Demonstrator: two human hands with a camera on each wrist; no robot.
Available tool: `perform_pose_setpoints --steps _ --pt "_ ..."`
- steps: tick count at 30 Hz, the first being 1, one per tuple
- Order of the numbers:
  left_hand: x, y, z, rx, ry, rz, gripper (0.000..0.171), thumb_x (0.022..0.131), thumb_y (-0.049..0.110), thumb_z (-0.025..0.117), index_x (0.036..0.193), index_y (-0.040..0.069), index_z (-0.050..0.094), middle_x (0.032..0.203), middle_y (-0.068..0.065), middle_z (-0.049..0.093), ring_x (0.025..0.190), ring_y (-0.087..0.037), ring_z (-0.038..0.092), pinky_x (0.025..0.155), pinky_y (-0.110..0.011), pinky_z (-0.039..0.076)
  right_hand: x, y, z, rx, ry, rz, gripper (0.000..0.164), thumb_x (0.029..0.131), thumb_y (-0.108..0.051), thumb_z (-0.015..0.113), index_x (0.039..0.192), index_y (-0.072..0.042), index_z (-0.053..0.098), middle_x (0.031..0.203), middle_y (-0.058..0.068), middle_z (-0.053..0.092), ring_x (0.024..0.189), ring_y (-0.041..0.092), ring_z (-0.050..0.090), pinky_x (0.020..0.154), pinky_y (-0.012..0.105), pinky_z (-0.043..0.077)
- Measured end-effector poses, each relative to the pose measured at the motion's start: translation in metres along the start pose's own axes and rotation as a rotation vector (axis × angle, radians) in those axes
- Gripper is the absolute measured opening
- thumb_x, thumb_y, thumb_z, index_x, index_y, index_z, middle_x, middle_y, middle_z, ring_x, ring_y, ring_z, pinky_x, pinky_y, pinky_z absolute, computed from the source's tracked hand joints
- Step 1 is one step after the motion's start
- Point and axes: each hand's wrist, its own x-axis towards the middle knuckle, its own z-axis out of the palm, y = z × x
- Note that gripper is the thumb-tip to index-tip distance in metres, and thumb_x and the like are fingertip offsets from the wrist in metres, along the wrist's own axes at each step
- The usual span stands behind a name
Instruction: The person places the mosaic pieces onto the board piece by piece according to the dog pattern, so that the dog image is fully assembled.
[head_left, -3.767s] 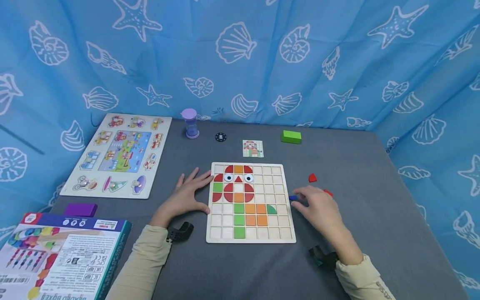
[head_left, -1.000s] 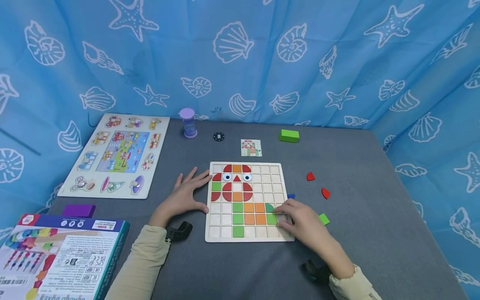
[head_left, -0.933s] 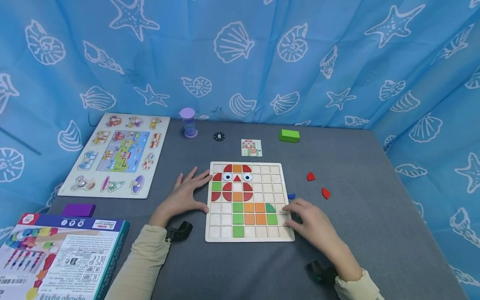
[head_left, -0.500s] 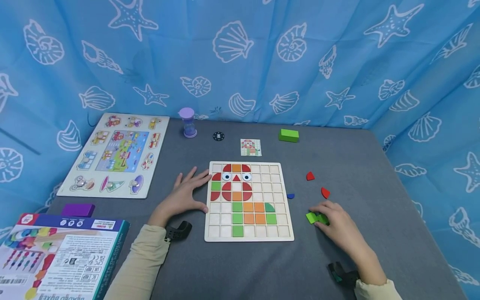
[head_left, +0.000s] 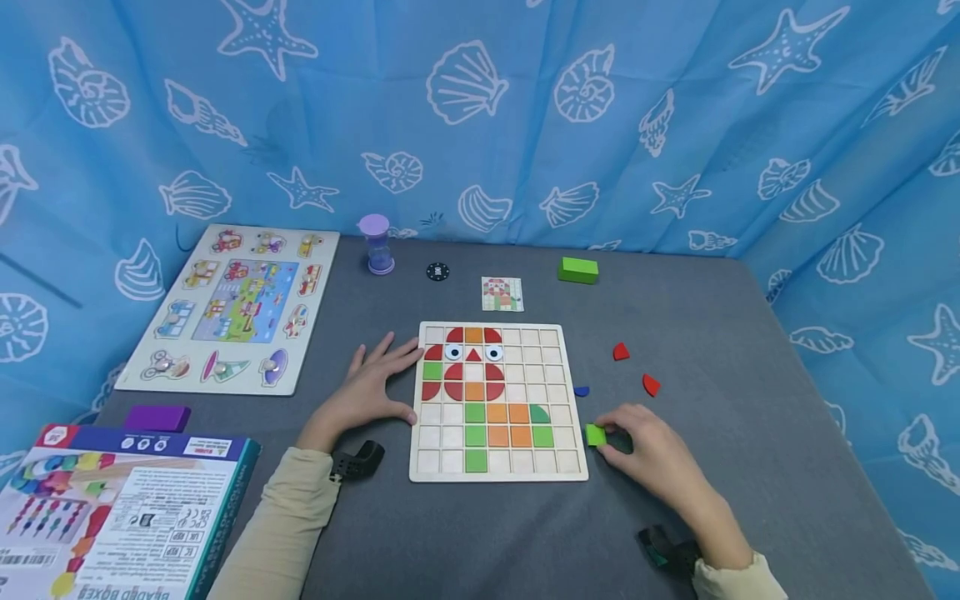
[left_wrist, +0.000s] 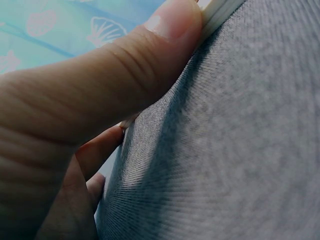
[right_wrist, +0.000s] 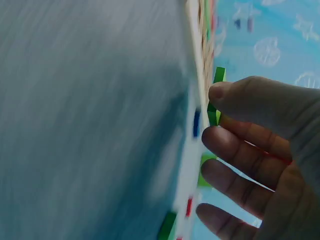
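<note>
In the head view, my left hand (head_left: 367,392) lies with straight, spread fingers along the left edge of a wooden grid board (head_left: 558,467). Its thumb (left_wrist: 175,22) touches the board's side in the left wrist view. My right hand (head_left: 652,454) pinches a green square tile (head_left: 596,434) between thumb and fingers, just off the board's right edge. Red, orange, green and eye tiles form a figure on the board, with a dark green quarter-round tile (head_left: 538,413) at its right. A small blue piece (head_left: 581,391) lies beside the board.
Two red pieces (head_left: 621,352) (head_left: 651,384) lie to the right. Another green piece (right_wrist: 167,226) shows low in the right wrist view. Behind the board are a pattern card (head_left: 501,294), a green block (head_left: 577,270) and a sand timer (head_left: 378,244). A knob puzzle (head_left: 315,317) and a box (head_left: 135,517) stand left.
A green square has appeared on the board below the quarter-round tile. My right hand then went right to the loose green tiles and came back left with one. My left hand stays put.
</note>
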Motion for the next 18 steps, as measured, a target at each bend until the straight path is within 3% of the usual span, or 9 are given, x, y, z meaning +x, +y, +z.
perform_pose_setpoints --steps 9,18 --pt "0.001 0.0 0.001 0.001 0.006 -0.01 0.105 0.052 0.056 0.075 0.14 0.024 0.029 0.147 0.005 0.021 0.137 -0.026 -0.001 0.103 -0.055 -0.009 0.005 -0.044 0.007 -0.077 -0.075 -0.16 0.025 0.065 -0.025 0.076 0.088 -0.02 0.066 0.08 -0.012 0.058 0.072 0.003 0.048 0.065 0.027 0.044" --pt "0.001 0.001 0.001 0.001 0.004 -0.007 0.104 0.053 0.053 0.076 0.14 0.024 0.029 0.147 0.004 0.022 0.137 -0.026 0.0 0.102 -0.056 -0.008 0.007 -0.054 0.015 -0.131 -0.076 -0.212 0.027 0.064 -0.03 0.077 0.087 -0.021 0.067 0.081 -0.012 0.057 0.072 0.005 0.049 0.065 0.029 0.044"
